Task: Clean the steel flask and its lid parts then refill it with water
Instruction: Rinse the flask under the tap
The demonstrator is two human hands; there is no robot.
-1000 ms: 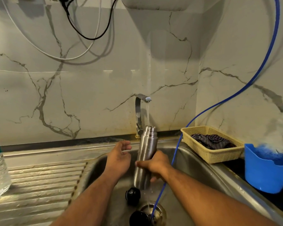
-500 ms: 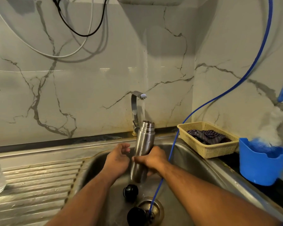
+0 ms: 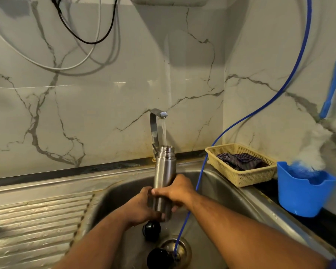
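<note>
At the kitchen basin, the left hand (image 3: 142, 208) and right hand (image 3: 177, 193) grip the cylindrical steel flask (image 3: 164, 171) upright above the steel sink (image 3: 221, 191), so the stream from the curved metal tap (image 3: 156, 121) enters its open mouth; round black lid parts (image 3: 151, 229) lie beneath.

Warm, dim light falls from above on a white grey-veined marble wall (image 3: 105, 113) behind a curved steel tap (image 3: 153, 129). A broad soft shadow lies above the tap; faint glare streaks sit up-left of it. Just below, a cylindrical brushed-steel flask (image 3: 164, 171) shows soft sheen. Far right, a blue-handled white brush (image 3: 316, 150) is blurred. Edges bow.
</note>
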